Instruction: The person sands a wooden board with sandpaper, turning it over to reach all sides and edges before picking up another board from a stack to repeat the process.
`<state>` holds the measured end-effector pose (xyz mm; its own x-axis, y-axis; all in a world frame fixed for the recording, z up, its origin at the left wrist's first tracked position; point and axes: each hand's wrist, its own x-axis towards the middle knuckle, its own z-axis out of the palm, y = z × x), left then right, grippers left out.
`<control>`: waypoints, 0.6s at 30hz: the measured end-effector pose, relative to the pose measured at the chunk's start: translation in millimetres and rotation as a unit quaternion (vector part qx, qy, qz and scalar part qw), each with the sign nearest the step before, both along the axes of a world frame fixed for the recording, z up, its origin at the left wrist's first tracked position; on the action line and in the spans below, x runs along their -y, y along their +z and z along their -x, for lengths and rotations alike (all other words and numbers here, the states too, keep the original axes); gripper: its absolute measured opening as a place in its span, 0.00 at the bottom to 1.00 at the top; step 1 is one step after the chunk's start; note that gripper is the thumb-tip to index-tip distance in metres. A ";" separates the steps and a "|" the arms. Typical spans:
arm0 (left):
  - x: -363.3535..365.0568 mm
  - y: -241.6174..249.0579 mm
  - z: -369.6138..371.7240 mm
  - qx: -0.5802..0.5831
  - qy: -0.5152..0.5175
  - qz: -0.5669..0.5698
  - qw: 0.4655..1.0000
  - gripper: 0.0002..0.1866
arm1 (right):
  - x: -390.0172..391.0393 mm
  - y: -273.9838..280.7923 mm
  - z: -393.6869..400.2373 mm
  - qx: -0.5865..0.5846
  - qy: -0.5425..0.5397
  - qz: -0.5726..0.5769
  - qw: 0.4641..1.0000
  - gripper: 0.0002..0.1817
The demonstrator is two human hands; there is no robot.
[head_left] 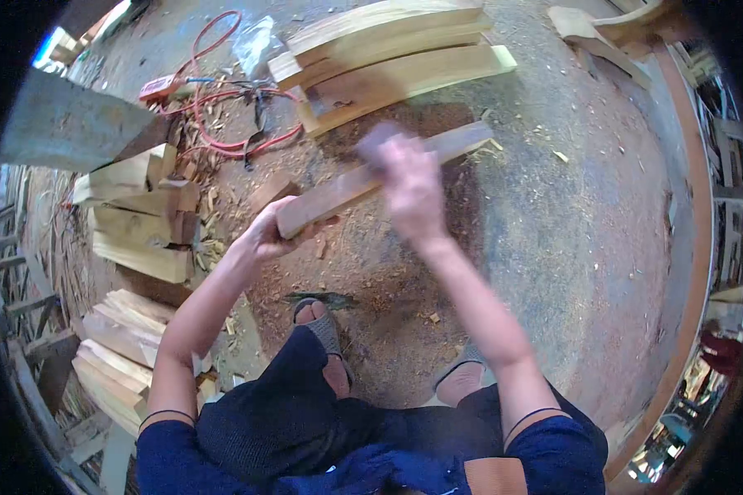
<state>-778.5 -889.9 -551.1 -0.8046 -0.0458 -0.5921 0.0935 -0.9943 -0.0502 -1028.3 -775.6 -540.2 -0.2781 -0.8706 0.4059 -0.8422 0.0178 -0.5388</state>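
Note:
A narrow, slightly curved wooden bar (330,200) slants up to the right above the floor in front of me. My left hand (266,235) is closed round its lower left end, with fingers beneath and the thumb along the side. My right hand (414,186), smeared by motion, is at the bar's upper middle. In it is a dark purplish-brown block (377,144), too blurred to name its kind. Block and hand overlap the bar's upper face, and the right fingertips are hard to make out.
Large curved timber pieces (404,78) lie ahead. To the left are stacked wood blocks (140,206) and more cut pieces (111,355). A red cord (196,103) loops near a power strip (158,88). Shavings cover the floor round my feet. A wooden frame (627,33) stands far right.

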 end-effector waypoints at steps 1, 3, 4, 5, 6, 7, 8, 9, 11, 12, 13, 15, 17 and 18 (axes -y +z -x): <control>1.8 -4.1 -3.6 0.025 0.012 0.032 0.999 0.22 | -8.5 13.3 -26.5 0.002 0.074 -0.015 0.997 0.25; -8.2 14.7 10.5 0.103 0.026 0.105 0.989 0.18 | -22.8 17.6 -71.4 -0.008 0.185 0.020 0.982 0.26; -8.9 9.0 9.4 0.104 0.023 0.103 0.989 0.18 | -29.0 22.5 -81.3 -0.004 0.189 0.016 0.982 0.26; -8.7 0.6 3.1 0.075 0.008 0.076 0.994 0.18 | -28.2 20.6 -72.5 -0.009 0.198 0.024 0.980 0.26; -9.2 -3.9 -2.9 0.047 -0.004 0.048 0.998 0.18 | -25.2 17.9 -53.7 -0.014 0.210 0.033 0.977 0.26; -10.8 1.2 2.8 0.024 -0.055 0.106 0.993 0.19 | -21.6 13.3 -29.5 -0.041 0.156 0.024 0.987 0.26; -14.1 7.2 4.7 0.026 -0.050 0.104 0.993 0.19 | -18.2 6.0 0.7 -0.068 0.103 0.014 0.992 0.25; -15.7 13.4 6.8 0.083 -0.037 0.123 0.988 0.20 | -13.7 -6.8 36.5 -0.015 0.054 0.006 0.998 0.23; -9.3 17.7 7.1 0.153 -0.053 0.186 0.969 0.27 | -15.9 -31.1 104.1 -0.074 -0.081 0.007 0.994 0.20; -12.0 37.0 16.5 0.186 -0.067 0.291 0.936 0.30 | -19.6 -33.0 130.4 -0.055 -0.154 -0.057 0.985 0.20; -3.0 47.6 18.3 0.207 -0.133 0.390 0.888 0.31 | -20.3 -14.2 146.1 0.089 -0.227 -0.128 0.961 0.21; 7.0 76.8 27.9 0.237 -0.198 0.569 0.762 0.31 | -22.8 3.3 161.0 0.231 -0.293 -0.201 0.906 0.22; 11.6 100.4 37.3 0.197 -0.151 0.657 0.712 0.32 | -26.4 -4.8 166.9 0.126 -0.219 -0.081 0.964 0.24; 18.7 100.7 36.7 0.193 -0.132 0.667 0.707 0.32 | -24.6 -20.3 167.8 0.129 -0.223 -0.080 0.963 0.24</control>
<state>-815.2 -908.7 -450.4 -0.6799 -0.6489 -0.3415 -0.3539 -0.1175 0.9279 -1196.1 -751.1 -560.5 -0.7127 -0.6863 0.1450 -0.5705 0.4468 -0.6891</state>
